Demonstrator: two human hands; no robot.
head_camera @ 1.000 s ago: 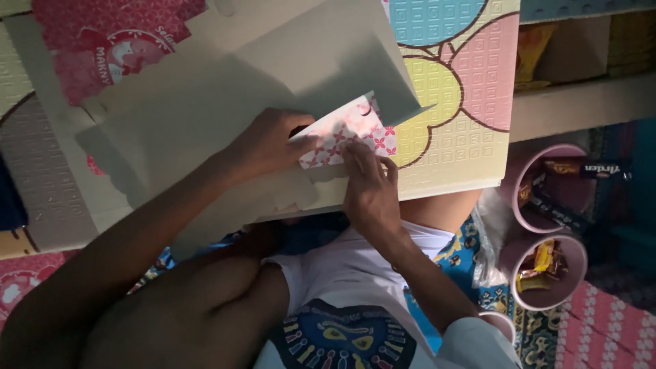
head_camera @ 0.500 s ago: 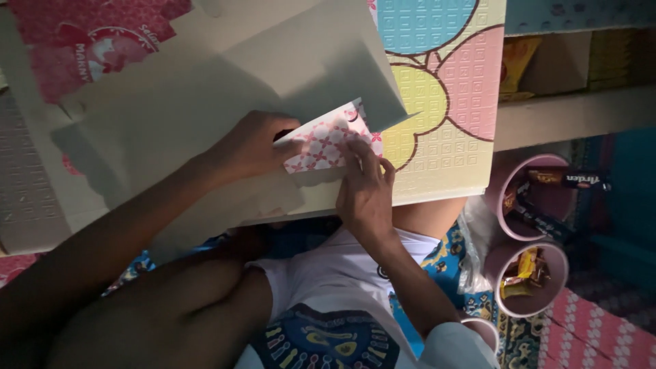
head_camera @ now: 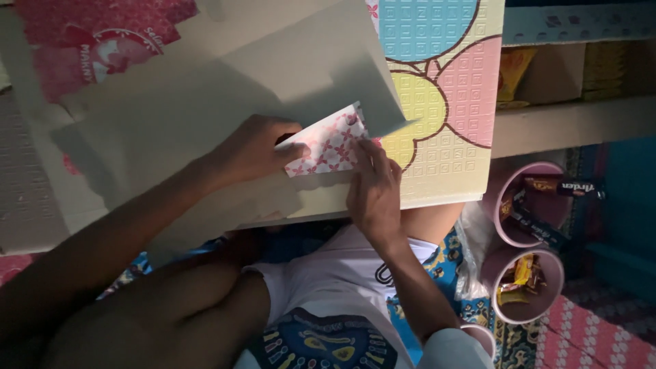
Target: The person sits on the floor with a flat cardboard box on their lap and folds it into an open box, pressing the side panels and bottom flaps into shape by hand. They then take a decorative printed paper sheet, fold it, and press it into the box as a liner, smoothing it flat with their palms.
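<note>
A small folded paper (head_camera: 333, 142), white with pink flowers, lies on a large grey sheet (head_camera: 205, 116). My left hand (head_camera: 249, 149) grips its left edge, thumb on top. The fingers of my right hand (head_camera: 372, 191) lie flat and press down on its right lower edge. Both forearms reach in from the bottom of the view. The grey sheet rests on a foam board (head_camera: 444, 102) embossed with blue, yellow and pink shapes, which sits across my lap.
A second grey sheet (head_camera: 321, 61) overlaps the first. A pink printed sheet (head_camera: 102, 34) lies at the top left. At the right, two pink cups (head_camera: 495, 198) (head_camera: 555, 287) hold snack packets below a shelf (head_camera: 574, 123). A patterned mat (head_camera: 594, 342) covers the floor.
The view has drifted a little. Both hands stay on the folded paper, and my right fingers have slid slightly along its lower edge.
</note>
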